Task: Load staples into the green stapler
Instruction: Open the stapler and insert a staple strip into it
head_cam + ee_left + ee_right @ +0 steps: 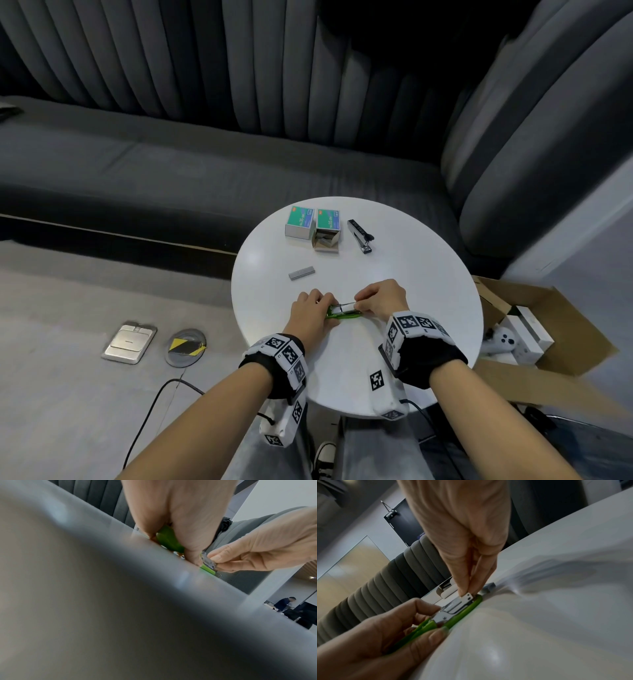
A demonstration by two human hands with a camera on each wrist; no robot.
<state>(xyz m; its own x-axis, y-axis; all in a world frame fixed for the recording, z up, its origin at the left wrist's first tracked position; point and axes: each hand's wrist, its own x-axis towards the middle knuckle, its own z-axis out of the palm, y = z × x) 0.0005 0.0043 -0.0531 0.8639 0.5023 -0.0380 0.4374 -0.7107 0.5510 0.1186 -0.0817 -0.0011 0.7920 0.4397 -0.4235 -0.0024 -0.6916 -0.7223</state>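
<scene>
On the round white table [404, 270], my left hand [310, 310] grips the hinge end of the green stapler [344, 315], fingers and thumb curled around its green body; the stapler lies on the near part of the tabletop, opened, its metal magazine [453, 607] raised off the green base [467, 609]; my right hand [382, 298] pinches the far tip of that metal magazine between thumb and fingertips [465, 589], clamped on it from above; the left wrist view shows the same pinch from the other side, my right hand's fingers closed on the silver front end just above the green base; whether any staples sit in the channel, I cannot tell.

Farther out on the table, well apart from both hands, lies a loose strip of staples [301, 273]; beyond it stand two green-topped staple boxes side by side, the left box [300, 222] closed, the right box [328, 230] open at its near end with staples showing inside; just beside the open box, to its right, lies a black and silver stapler [360, 235].

A dark grey sofa [171, 164] curves behind the table; an open cardboard box [561, 329] sits on the floor at right; a metal floor socket [129, 342] and a black cable [150, 404] lie on the grey carpet at left.
</scene>
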